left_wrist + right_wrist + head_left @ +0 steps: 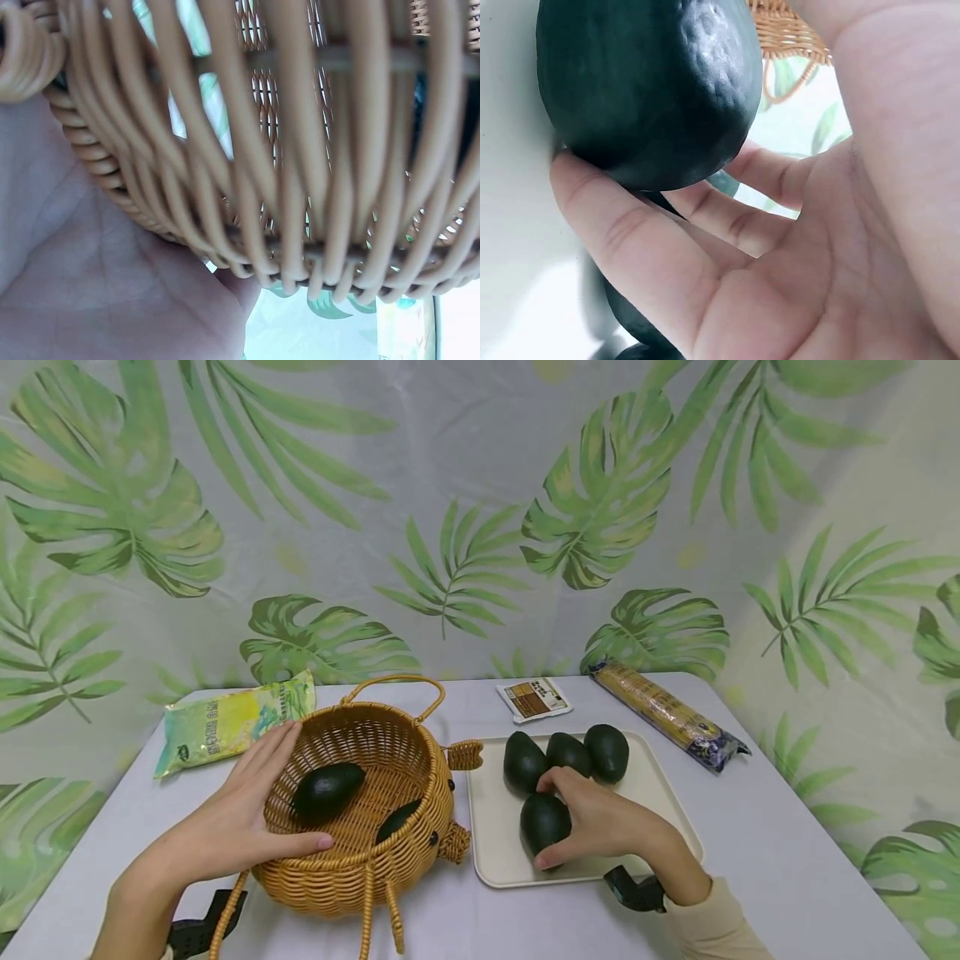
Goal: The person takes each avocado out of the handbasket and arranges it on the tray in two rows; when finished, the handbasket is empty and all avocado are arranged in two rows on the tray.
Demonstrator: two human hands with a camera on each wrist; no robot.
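Observation:
A round wicker basket with a looped handle has two dark green avocados in it, one in plain sight and the other partly hidden by the rim. My left hand rests on the basket's left rim, fingers straight and thumb lying over the front edge. In the left wrist view its palm is against the woven wall. Over the cream tray, my right hand grips an avocado, thumb at the near side and fingers at the far side. Three more avocados sit behind it.
A green and yellow packet lies behind the basket at the left. At the back are a small brown and white packet and, farther right, a long pack of noodles. A leaf-patterned cloth hangs behind the white table.

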